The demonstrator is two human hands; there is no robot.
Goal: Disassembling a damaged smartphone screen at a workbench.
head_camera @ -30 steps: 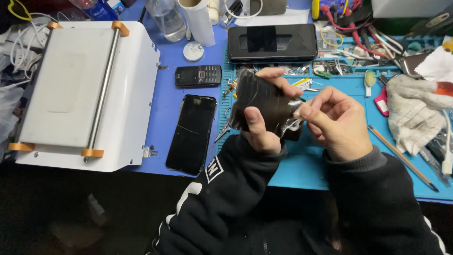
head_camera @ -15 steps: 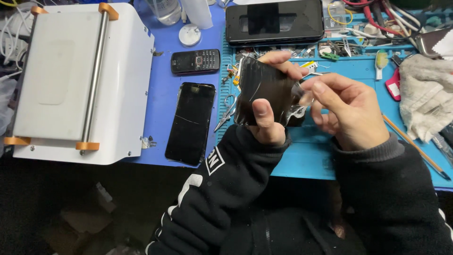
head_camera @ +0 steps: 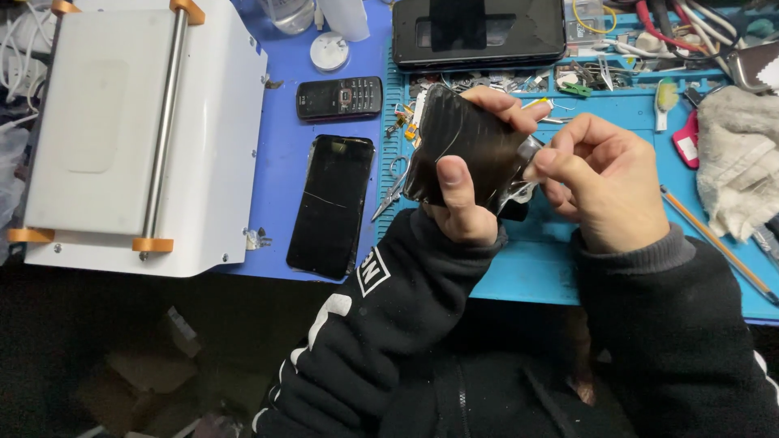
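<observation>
My left hand point(head_camera: 469, 191) grips a dark, glossy phone screen panel point(head_camera: 469, 146), thumb across its front and fingers behind, tilted above the blue work mat point(head_camera: 560, 259). My right hand point(head_camera: 604, 182) pinches the panel's right edge, where a clear film shows between thumb and forefinger. Both sleeves are black. What lies behind the panel is hidden.
A white machine with a steel roller bar point(head_camera: 138, 130) fills the left. A black smartphone point(head_camera: 331, 204) and a small keypad phone point(head_camera: 338, 97) lie beside it. A black device point(head_camera: 479, 32) sits at the back, with tools and wires, a grey rag point(head_camera: 742, 162) and a thin stick point(head_camera: 714, 243) on the right.
The camera has shifted a little; my hands and the panel stay together, the right fingers still working at the panel's right edge.
</observation>
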